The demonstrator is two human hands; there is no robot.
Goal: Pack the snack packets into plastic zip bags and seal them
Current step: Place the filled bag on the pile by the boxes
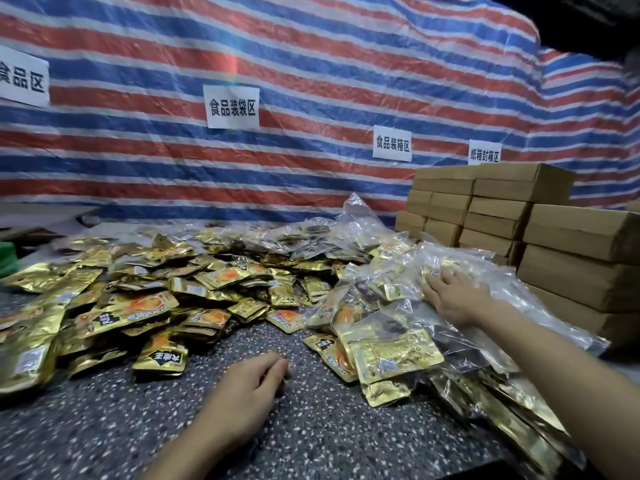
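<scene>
A wide heap of loose gold snack packets (145, 292) covers the left and middle of the speckled table (311, 427). To the right lies a pile of clear plastic zip bags (398, 306) with gold packets inside them. My right hand (453, 296) rests flat on top of that pile, fingers spread and pointing left, pressing on a filled bag. My left hand (249, 386) hovers low over the bare table near the front, fingers loosely together and holding nothing. One gold packet (162, 355) lies just left of it.
Stacks of flat brown cardboard boxes (519, 220) stand at the back right, close behind the bag pile. A red, white and blue striped tarp (311, 98) with white paper signs hangs behind the table. A green object (7, 258) sits at the far left edge.
</scene>
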